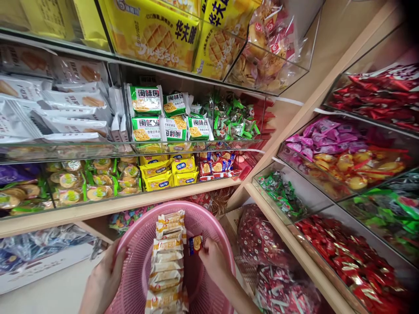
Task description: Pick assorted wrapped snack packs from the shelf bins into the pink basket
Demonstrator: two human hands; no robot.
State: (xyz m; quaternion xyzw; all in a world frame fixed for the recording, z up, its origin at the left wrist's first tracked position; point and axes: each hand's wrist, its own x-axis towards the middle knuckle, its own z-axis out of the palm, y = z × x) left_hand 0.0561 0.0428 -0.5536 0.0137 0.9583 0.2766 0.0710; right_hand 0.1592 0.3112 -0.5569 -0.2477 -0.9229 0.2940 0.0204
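Inside the pink basket (126,267), the right hand (214,260) pinches a small, light, probably crinkly snack packet (196,244), best held by its sealed edge; the left hand (104,275) grips the rim.

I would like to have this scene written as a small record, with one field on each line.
container: pink perforated basket
in basket: a lengthwise row of wrapped snacks, white and orange-yellow
left hand: at the basket's left side; grip unclear
right hand: pinches a small red-and-blue packet over the basket, right of the row
shelf ahead: clear bins with green-and-white packets; below them, small yellow packets
right shelves: sweets in red wrappers and pink wrappers
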